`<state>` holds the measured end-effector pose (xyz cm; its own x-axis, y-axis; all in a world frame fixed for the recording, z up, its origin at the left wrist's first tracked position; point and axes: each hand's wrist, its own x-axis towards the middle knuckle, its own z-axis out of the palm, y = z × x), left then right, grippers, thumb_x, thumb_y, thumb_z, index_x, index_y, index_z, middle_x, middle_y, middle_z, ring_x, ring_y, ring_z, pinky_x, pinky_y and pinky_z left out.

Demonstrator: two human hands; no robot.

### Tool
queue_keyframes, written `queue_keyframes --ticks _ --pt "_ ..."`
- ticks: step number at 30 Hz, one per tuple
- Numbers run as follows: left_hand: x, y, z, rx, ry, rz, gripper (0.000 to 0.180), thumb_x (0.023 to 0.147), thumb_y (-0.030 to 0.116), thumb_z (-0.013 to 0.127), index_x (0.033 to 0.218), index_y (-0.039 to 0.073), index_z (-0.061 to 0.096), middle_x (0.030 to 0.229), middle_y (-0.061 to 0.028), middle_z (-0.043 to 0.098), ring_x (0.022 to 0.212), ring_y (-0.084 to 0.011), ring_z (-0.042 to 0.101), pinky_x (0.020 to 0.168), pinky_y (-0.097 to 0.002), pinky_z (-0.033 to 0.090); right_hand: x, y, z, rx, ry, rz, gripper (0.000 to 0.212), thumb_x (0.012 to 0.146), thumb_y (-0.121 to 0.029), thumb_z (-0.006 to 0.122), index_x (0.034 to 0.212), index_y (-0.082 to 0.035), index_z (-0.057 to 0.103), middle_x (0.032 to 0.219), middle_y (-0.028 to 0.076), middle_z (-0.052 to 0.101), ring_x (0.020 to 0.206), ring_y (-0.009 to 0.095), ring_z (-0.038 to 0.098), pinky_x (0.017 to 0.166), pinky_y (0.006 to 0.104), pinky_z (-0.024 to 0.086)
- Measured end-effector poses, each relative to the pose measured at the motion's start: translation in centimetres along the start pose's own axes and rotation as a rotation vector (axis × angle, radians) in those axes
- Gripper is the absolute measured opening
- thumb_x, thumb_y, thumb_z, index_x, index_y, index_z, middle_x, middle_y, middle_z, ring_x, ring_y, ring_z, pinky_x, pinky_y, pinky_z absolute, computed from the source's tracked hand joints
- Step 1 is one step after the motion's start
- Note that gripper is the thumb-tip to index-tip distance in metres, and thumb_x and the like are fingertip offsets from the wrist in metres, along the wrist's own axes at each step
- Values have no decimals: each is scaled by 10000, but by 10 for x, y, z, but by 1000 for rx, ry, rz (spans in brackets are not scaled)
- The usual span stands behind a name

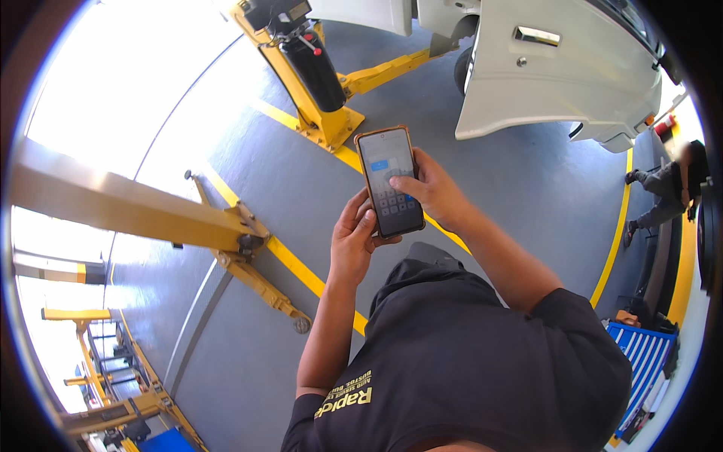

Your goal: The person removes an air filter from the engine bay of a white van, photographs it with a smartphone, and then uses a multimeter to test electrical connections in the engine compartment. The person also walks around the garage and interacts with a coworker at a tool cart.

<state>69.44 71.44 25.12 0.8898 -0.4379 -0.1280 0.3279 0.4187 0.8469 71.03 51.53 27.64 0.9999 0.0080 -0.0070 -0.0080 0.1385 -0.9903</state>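
Note:
A smartphone [388, 162] in a brownish case is held up in front of my dark shirt, its screen lit with a keypad of round buttons and a blue box. My left hand [355, 237] grips the phone's lower left side, with the thumb at its edge and fingers behind it. My right hand [435, 190] is at the phone's right side; its thumb lies over the screen, and its other fingers are mostly hidden behind the phone.
A yellow lift post [316, 113] with a black cylinder stands ahead, near a white vehicle's door [557, 75]. Another yellow lift [151, 203] rises at left. A blue tool cabinet [640, 361] stands at lower right. Another person [670, 188] is at far right. Yellow lines cross the grey floor.

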Motion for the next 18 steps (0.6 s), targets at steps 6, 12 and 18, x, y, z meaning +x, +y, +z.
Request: queue_keyframes --ticks 6,12,18 --pt "141 25 -30 19 -97 -53 489 1093 149 487 1563 58 383 1337 -147 623 1103 -277 708 856 -450 638 114 5 -11 -279 220 -90 628 906 -215 754 1377 59 442 1249 193 624 1150 249 636 1002 391 510" --pt "279 68 -45 24 -150 -132 488 1096 167 480 1560 63 368 1334 -149 624 1120 -288 698 866 -467 633 239 -7 -50 -2 206 -144 608 941 -162 657 1434 75 391 1322 203 579 1231 256 594 1074 383 460" --pt "421 87 -29 -21 -279 -221 485 1099 173 468 1560 87 345 1362 -159 606 1176 -313 674 879 -474 631 323 -11 -98 -41 343 -167 712 944 -200 668 1503 73 323 1413 238 514 1337 304 524 1146 396 399"
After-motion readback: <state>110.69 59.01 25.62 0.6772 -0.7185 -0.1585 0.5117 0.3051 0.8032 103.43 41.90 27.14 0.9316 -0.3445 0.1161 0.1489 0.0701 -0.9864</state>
